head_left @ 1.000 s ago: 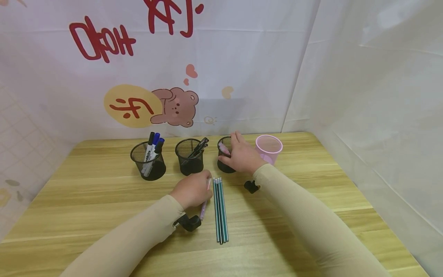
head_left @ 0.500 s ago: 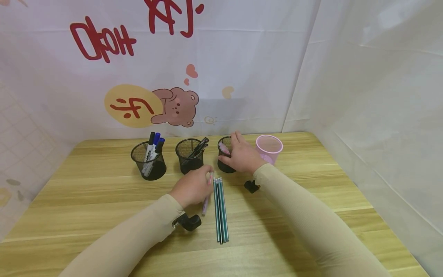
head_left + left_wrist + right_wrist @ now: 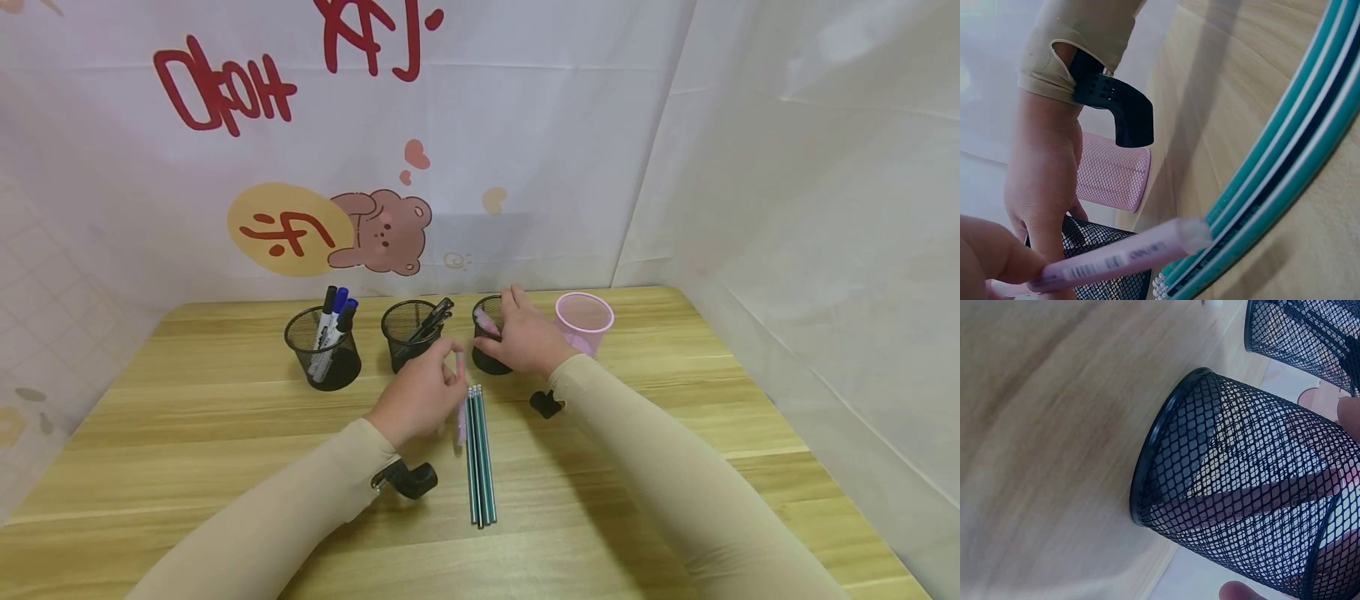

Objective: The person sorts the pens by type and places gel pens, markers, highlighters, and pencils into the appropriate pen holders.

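Observation:
My left hand pinches a pink pen above the table, tilted, its lower end pointing toward me. A printed label and barcode show on the pen's barrel in the left wrist view. Around the rim of a black mesh pen holder, my right hand holds on with thumb and fingers on either side. Through the mesh in the right wrist view, another pink pen leans inside. Several green striped pencils lie side by side just right of the left hand.
To the right stands a pink mesh pen holder. On the left are a black mesh holder with black and blue markers and another black mesh holder with black pens. A printed cloth hangs behind the wooden table.
My left hand has lifted the pink pen and moved it away from me and slightly right, toward the held pen holder. The right hand stays in place.

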`<action>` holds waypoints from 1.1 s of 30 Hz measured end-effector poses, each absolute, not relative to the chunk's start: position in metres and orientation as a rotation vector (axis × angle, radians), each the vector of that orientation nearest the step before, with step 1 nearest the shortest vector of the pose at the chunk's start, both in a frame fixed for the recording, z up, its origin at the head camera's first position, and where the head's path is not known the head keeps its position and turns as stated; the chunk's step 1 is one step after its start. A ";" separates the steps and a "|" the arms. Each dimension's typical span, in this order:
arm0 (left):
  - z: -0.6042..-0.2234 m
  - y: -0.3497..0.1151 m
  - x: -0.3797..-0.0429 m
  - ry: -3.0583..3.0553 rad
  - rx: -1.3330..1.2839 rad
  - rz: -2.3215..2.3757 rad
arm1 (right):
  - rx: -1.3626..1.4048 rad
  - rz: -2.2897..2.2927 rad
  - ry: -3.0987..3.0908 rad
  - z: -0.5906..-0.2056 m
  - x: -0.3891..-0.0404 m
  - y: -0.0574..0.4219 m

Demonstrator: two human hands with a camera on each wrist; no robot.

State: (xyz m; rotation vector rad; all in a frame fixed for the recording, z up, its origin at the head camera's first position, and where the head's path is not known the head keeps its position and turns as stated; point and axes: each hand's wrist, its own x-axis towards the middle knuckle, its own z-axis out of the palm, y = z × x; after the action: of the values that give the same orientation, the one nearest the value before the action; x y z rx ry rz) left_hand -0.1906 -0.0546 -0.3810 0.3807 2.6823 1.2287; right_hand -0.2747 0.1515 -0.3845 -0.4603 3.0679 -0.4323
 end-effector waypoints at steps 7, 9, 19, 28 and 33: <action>-0.379 -0.052 -0.192 2.655 0.370 1.405 | -0.450 -0.443 3.062 -0.384 -0.275 0.151; -0.379 -0.051 -0.192 2.654 0.373 1.437 | -0.447 -0.444 3.064 -0.384 -0.275 0.152; -0.378 -0.050 -0.192 2.682 0.405 1.587 | -0.457 -0.447 3.066 -0.383 -0.274 0.151; -0.376 -0.047 -0.196 2.720 0.374 1.781 | -0.460 -0.455 3.061 -0.384 -0.275 0.151; -0.376 -0.045 -0.200 2.729 0.325 1.886 | -0.453 -0.455 3.055 -0.383 -0.275 0.151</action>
State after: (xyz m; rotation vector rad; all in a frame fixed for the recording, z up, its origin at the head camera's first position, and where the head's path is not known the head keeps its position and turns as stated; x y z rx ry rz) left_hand -0.1996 -0.0448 -0.3761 0.3250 2.7289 1.8860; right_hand -0.2745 0.1510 -0.3828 -0.4527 3.0551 -0.4549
